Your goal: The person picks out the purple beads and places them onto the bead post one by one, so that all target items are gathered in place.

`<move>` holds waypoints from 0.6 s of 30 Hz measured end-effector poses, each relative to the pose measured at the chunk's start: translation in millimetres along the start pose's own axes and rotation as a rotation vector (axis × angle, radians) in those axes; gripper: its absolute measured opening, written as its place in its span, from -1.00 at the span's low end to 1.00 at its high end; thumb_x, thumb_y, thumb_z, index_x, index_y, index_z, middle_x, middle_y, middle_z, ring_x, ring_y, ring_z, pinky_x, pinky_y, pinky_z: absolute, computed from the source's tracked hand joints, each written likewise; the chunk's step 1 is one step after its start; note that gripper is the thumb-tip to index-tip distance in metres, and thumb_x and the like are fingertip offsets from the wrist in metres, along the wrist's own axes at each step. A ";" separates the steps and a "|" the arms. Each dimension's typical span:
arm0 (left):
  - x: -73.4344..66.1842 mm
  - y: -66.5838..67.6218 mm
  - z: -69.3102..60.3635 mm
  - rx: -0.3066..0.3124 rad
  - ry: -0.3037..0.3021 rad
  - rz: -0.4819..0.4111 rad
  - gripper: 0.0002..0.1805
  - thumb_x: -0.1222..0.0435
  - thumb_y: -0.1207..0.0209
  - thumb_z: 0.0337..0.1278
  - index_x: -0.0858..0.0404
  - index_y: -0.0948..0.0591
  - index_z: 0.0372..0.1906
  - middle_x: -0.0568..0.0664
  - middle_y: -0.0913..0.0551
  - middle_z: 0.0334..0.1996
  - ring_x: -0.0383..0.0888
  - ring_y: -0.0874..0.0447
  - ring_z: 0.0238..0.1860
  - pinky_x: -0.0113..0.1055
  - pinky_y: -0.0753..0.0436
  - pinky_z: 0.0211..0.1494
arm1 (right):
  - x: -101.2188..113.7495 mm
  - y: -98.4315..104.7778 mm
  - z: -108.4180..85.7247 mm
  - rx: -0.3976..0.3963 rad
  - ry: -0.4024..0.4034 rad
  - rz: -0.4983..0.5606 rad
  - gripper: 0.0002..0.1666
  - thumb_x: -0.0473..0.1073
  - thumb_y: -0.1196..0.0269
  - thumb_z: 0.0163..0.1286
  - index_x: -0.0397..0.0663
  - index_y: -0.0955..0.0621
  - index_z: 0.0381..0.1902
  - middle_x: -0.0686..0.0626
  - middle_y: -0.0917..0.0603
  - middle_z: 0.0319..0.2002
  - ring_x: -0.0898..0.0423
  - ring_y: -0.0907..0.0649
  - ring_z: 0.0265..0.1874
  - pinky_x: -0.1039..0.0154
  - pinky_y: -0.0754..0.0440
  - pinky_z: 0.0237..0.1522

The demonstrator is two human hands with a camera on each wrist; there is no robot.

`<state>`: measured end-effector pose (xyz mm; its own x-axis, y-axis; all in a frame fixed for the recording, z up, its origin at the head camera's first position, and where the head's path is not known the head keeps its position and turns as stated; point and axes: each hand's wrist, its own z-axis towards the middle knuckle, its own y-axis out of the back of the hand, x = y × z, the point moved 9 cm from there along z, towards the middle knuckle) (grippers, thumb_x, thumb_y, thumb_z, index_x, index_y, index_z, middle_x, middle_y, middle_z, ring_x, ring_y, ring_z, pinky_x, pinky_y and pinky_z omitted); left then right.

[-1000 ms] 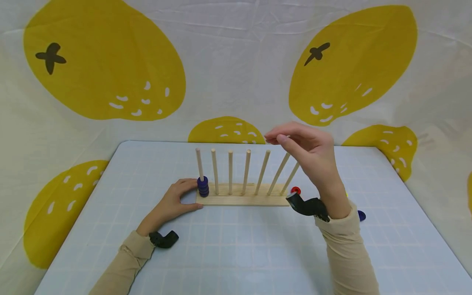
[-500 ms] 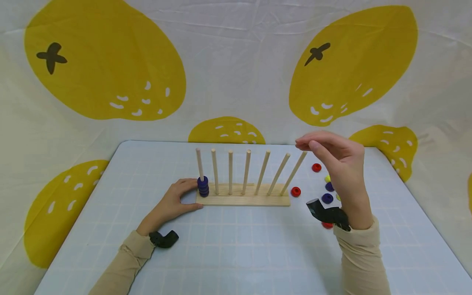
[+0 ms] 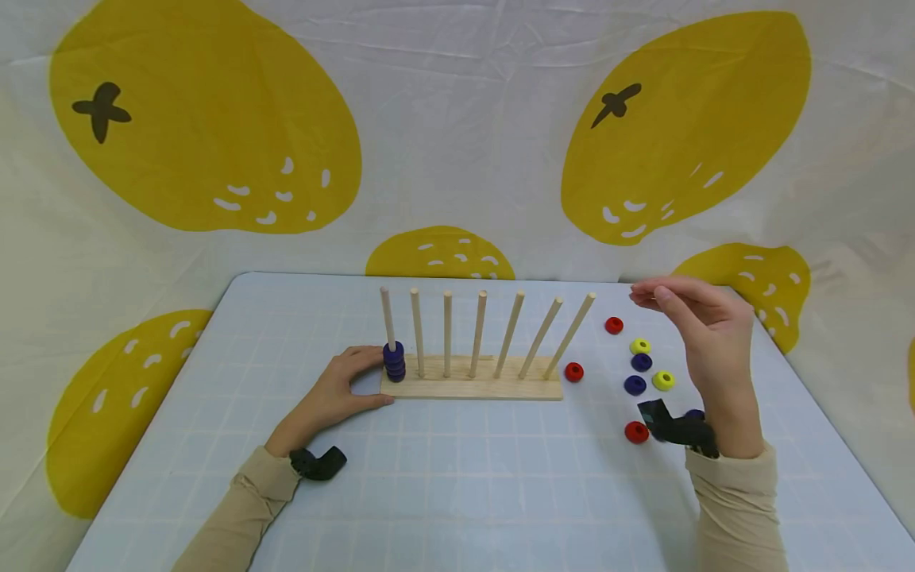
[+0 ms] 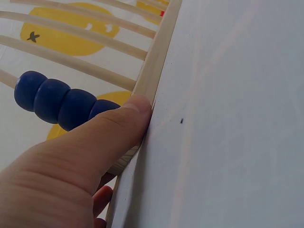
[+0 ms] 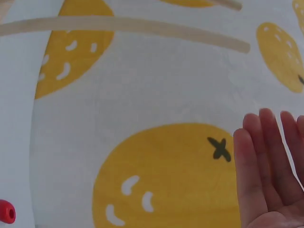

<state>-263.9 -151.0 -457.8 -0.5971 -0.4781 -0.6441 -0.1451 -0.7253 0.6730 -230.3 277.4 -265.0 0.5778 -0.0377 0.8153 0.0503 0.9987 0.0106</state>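
Observation:
A wooden peg stand [image 3: 472, 389] with a row of upright pegs sits on the table. Its leftmost peg carries a stack of several blue beads [image 3: 394, 362], also large in the left wrist view. My left hand [image 3: 336, 385] grips the stand's left end, thumb on the front edge; in the left wrist view the other fingers are mostly hidden behind it. Raised to the right of the pegs, my right hand [image 3: 715, 334] holds nothing. The right wrist view shows its fingers [image 5: 251, 171] extended and apart from the bare pegs.
Right of the stand lie loose beads: a red bead [image 3: 574, 372] close to its end, a red bead [image 3: 613, 326] farther back, yellow beads [image 3: 663, 380], blue beads [image 3: 635, 385] and a red bead [image 3: 636, 432] near the right wrist. A lemon-print cloth [image 3: 457, 159] hangs behind the table.
My right hand has moved right, from above the right-hand pegs to over the loose beads' side, uncovering several beads. The left hand and the stand have stayed put.

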 end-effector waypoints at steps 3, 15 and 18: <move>-1.1 0.8 -0.3 0.003 0.001 -0.002 -0.25 0.21 -0.57 -0.19 0.25 -0.59 0.23 0.06 -0.58 0.21 0.08 -0.43 0.27 0.13 -0.37 0.31 | -10.9 14.5 -2.3 -0.027 -0.053 -0.044 -0.77 -0.48 -0.15 0.41 -0.65 -0.59 -0.07 -0.22 -0.74 -0.17 0.01 -0.74 -0.16 0.33 -0.64 0.00; -3.0 1.6 -1.4 -0.013 -0.034 -0.006 -0.25 0.26 -0.58 -0.22 0.28 -0.59 0.22 0.09 -0.59 0.19 0.10 -0.44 0.25 0.13 -0.39 0.28 | -71.9 62.5 -16.1 -0.036 -0.273 -0.233 -0.66 -0.25 -0.21 0.46 -0.46 -0.61 0.03 -0.06 -0.75 -0.15 0.14 -0.73 -0.14 0.47 -0.60 -0.03; -4.8 2.3 -1.0 -0.020 -0.049 -0.019 -0.26 0.28 -0.58 -0.23 0.30 -0.60 0.21 0.11 -0.60 0.18 0.12 -0.45 0.24 0.14 -0.40 0.27 | -91.8 74.9 -21.9 -0.003 -0.364 -0.335 -0.60 -0.15 -0.20 0.49 -0.40 -0.60 0.06 0.03 -0.75 -0.16 0.20 -0.72 -0.15 0.53 -0.57 -0.04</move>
<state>-260.6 -150.9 -453.5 -0.6322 -0.4400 -0.6378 -0.1410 -0.7440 0.6531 -261.8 354.9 -351.7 0.2070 -0.3412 0.9169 0.1874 0.9337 0.3051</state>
